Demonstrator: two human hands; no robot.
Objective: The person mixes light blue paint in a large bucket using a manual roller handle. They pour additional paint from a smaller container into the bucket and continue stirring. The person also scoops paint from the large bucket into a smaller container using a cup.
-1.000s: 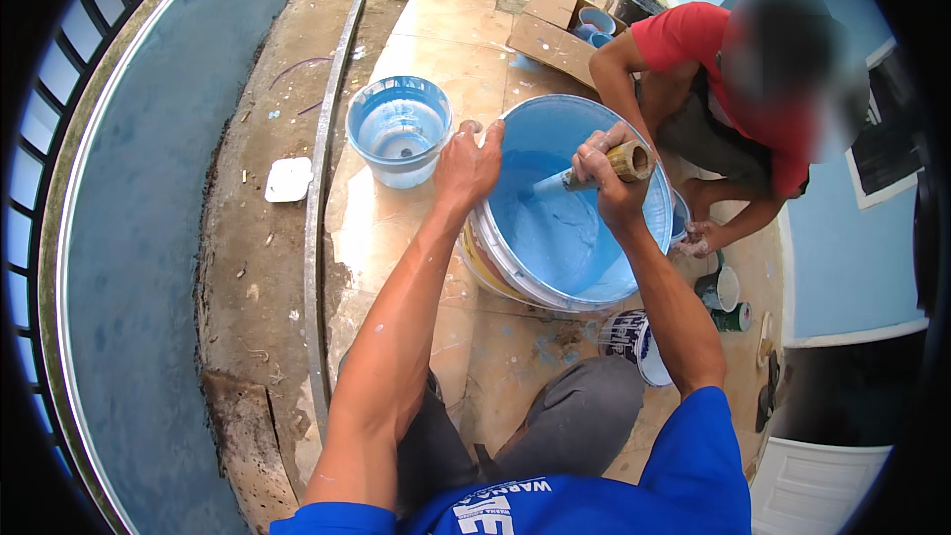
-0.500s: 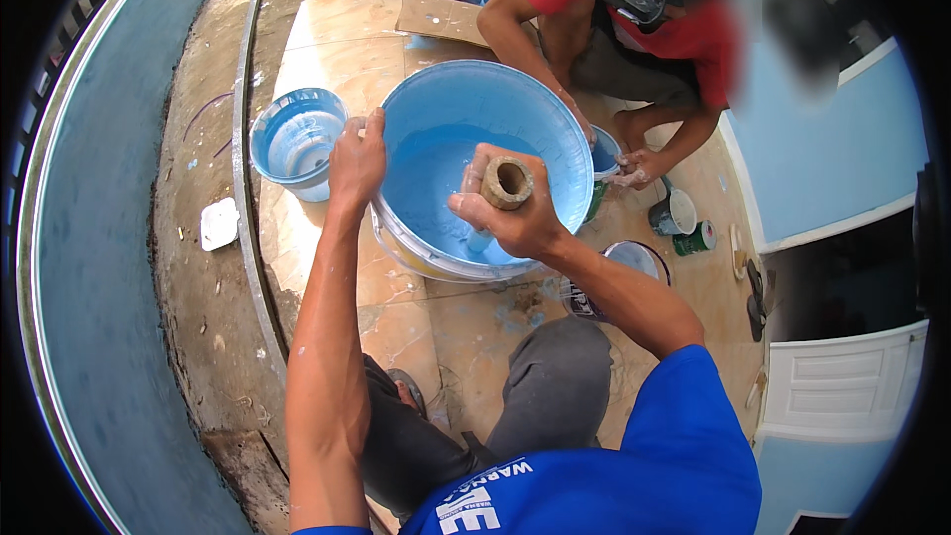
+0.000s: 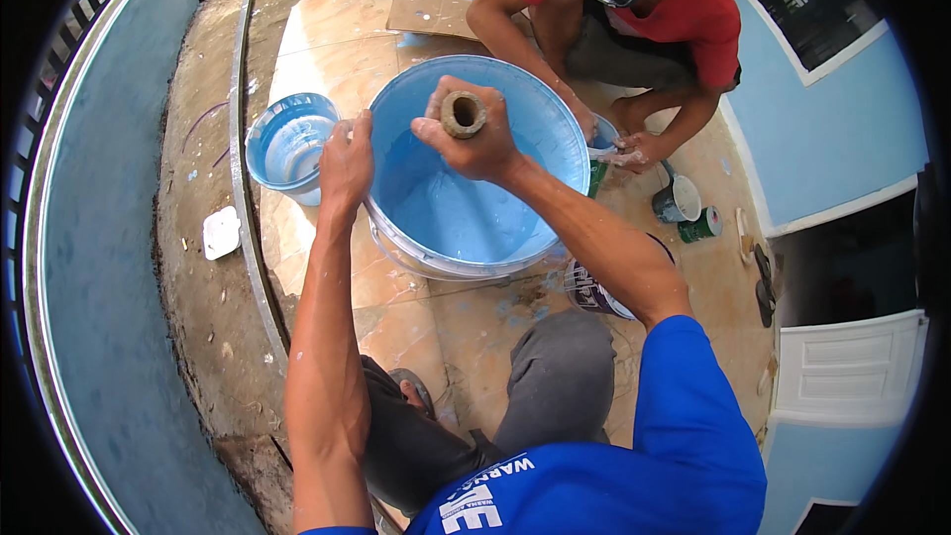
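A large white bucket [image 3: 547,119] in front of me holds light blue paint [image 3: 466,223], its inner wall coated blue. My left hand [image 3: 345,160] is closed over the bucket's left rim. Above the paint, toward the far side, my right hand [image 3: 482,144] is wrapped round a hollow brown stick [image 3: 464,115] that looks like bamboo. I see the stick almost end-on, so its lower end is hidden by my hand. Just left of the bucket stands a smaller blue-smeared pail [image 3: 295,149].
A co-worker in a red shirt [image 3: 713,30] squats at the far right, hands at a small pail [image 3: 602,137]. Behind my right forearm stands a dark-labelled bucket [image 3: 594,289]. Farther right are a grey pail [image 3: 677,198] and green can [image 3: 701,226]. A cardboard box [image 3: 428,12] lies beyond.
My right hand has moved the stick away from me and to the left across the bucket. My left hand stays on the rim.
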